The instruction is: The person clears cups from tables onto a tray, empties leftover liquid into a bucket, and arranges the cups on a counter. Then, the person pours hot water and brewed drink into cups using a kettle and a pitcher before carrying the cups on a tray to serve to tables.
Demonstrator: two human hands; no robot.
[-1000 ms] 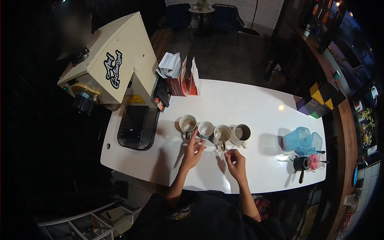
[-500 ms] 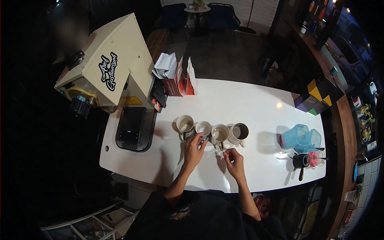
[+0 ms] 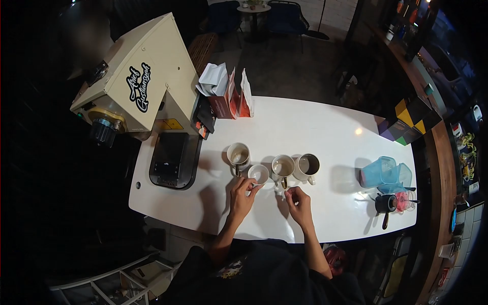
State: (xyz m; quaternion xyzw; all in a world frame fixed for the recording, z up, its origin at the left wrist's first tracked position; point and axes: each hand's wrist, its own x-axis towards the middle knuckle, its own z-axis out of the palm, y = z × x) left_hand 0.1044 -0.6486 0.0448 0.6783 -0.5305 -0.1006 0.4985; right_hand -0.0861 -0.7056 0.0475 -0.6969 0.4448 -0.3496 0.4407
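Note:
Several cups stand on the white table. My left hand [image 3: 242, 199] is closed on the near edge of a small white cup [image 3: 258, 175], which sits nearer to me than the others. Behind it to the left is a mug [image 3: 238, 154] with a dark handle. Another mug [image 3: 282, 166], its handle pointing toward me, stands to the right. My right hand [image 3: 299, 204] is pinched just below that handle; what its fingertips hold, if anything, is too small to make out. Farther right is a white mug [image 3: 307, 164] with a dark inside.
A cream-coloured machine [image 3: 137, 81] with a dark base stands at the left. Behind the cups are red and white bags [image 3: 231, 99]. At the right are blue plastic pitchers [image 3: 379, 172], a portafilter [image 3: 385, 204] and a black box with coloured patches [image 3: 410, 121].
My left hand has drawn the small white cup toward me, out of line with the mugs. The right hand stays in nearly the same place, still pinched.

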